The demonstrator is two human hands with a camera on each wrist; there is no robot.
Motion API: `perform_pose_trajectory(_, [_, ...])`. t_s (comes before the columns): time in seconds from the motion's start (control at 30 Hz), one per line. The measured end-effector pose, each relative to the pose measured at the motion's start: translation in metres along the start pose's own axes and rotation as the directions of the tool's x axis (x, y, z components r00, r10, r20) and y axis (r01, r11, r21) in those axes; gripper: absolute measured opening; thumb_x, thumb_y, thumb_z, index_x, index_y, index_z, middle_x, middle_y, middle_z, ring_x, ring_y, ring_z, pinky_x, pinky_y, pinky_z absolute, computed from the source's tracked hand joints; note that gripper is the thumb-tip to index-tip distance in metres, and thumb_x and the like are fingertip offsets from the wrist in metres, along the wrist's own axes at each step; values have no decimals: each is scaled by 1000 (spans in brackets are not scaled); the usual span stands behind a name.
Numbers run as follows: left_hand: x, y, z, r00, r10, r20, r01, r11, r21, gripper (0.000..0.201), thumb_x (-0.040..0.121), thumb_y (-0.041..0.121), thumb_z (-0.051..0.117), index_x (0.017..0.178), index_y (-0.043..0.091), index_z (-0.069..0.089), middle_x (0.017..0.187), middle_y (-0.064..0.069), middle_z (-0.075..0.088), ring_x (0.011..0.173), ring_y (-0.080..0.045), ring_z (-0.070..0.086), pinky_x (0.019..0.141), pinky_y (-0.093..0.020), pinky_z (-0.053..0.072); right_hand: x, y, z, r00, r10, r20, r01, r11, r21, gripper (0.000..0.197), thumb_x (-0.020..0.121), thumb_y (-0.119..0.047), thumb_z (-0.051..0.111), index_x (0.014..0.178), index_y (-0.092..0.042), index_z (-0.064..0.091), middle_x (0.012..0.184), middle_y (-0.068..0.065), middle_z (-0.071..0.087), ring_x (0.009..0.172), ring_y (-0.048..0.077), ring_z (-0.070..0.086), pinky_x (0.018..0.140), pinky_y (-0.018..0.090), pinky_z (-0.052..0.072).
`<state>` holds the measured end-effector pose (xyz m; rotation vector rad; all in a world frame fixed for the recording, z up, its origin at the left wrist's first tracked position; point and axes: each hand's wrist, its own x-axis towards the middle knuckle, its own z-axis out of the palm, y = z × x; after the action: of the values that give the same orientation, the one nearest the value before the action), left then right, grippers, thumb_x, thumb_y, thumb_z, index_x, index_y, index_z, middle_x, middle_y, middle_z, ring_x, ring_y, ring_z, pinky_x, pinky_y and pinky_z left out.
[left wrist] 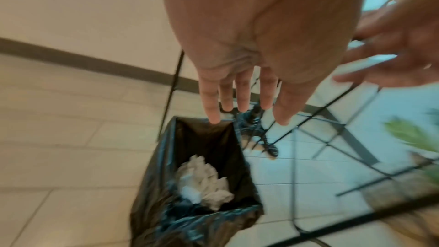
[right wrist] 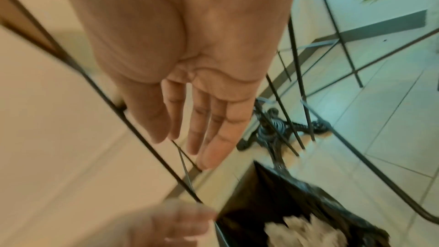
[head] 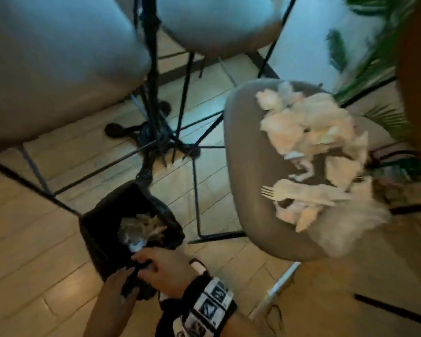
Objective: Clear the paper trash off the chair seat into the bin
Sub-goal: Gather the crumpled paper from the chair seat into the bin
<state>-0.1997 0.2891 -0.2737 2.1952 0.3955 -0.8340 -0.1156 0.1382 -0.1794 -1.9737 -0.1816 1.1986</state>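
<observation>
Both your hands, left hand and right hand, hang spread and empty over the bin. Paper trash waits at 2 o'clock on the chair seat; a hasty grab could take the fork or scatter scraps.

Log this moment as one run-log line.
left hand: open, empty, over bin | right hand: open, empty | paper in bin: some | paper on chair seat: pile remains | fork: on seat

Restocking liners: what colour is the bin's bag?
Black; the bin liner shows best in the left wrist view.
</observation>
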Motion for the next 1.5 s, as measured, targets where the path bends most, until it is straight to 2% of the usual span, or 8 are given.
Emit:
perform_pose_trajectory(0.17, [-59, 125, -10, 941, 338, -13, -330, 927, 178, 44, 73, 36, 63, 112, 16, 61, 118, -8, 61, 112, -29, 54, 95, -38, 40, -148, -24, -72, 952, -102, -288, 164, 966, 201, 34, 90, -14, 57, 123, -24, 56, 111, -7, 61, 83, -7, 54, 80, 9, 43])
perform_pose_trajectory(0.27, [-73, 209, 1, 857, 500, -124, -460, 852, 251, 45, 77, 30, 68, 119, 20, 56, 127, -7, 54, 119, -22, 40, 99, -37, 35, -223, 0, -122, 788, -52, -613, 198, 965, 172, 42, 83, -6, 65, 120, -24, 57, 108, -11, 56, 92, -14, 51, 79, 3, 41])
perform_pose_trajectory(0.4, [-60, 308, 23, 747, 664, -31, -589, 683, 431, 81, 68, 54, 65, 137, 31, 30, 147, -7, 30, 132, -26, 24, 107, -49, 31, -276, 82, -195, 601, 251, -759, -216, 965, 149, 81, 70, -13, 78, 135, -39, 35, 143, 2, 30, 137, 22, 26, 113, 38, 28])
perform_pose_trajectory(0.6, [-13, 391, 64, 826, 543, 152, -506, 597, 622, 113, 61, 49, 76, 139, 41, -5, 155, -8, 0, 134, -37, 19, 100, -57, 36, -247, 148, -247, 708, 402, -581, -385, 909, 160, 118, 65, -26, 84, 147, -38, 0, 156, 12, -20, 146, 34, -4, 117, 44, 18])
perform_pose_trajectory(1.0, [-6, 378, 78, 865, 496, 73, -429, 657, 619, 56, 84, 25, 58, 135, 21, 35, 141, -9, 37, 129, -32, 29, 107, -47, 25, -229, 161, -259, 621, 348, -702, -318, 931, 181, 81, 86, -9, 60, 147, -23, 8, 122, 19, 60, 108, 35, 60, 88, 37, 47])
perform_pose_trajectory(1.23, [-3, 377, 77, 854, 517, -56, -373, 685, 625, 50, 67, 28, 76, 112, 38, 57, 149, -15, 24, 137, -42, 9, 102, -65, 21, -204, 138, -322, 683, 416, -601, -413, 898, 154, 125, 71, 7, 72, 139, -49, -15, 155, 22, -2, 135, 43, 34, 99, 55, 46])
perform_pose_trajectory(1.33, [-1, 381, 75, 877, 480, -25, -370, 706, 604, 54, 70, 28, 74, 118, 39, 51, 154, -11, 8, 139, -40, 4, 105, -62, 20, -186, 133, -332, 706, 405, -581, -454, 888, 68, 104, 78, 4, 64, 142, -48, 1, 155, 17, -20, 133, 45, 36, 98, 51, 48])
perform_pose_trajectory(1.5, [1, 392, 74, 910, 408, -78, -314, 798, 515, 103, 60, 23, 81, 139, 30, 14, 153, -8, 2, 135, -37, 21, 103, -58, 31, -178, 141, -318, 705, 276, -653, -408, 912, -55, 33, 89, -17, 50, 122, -20, 47, 144, 16, 15, 109, 43, 53, 99, 46, 44])
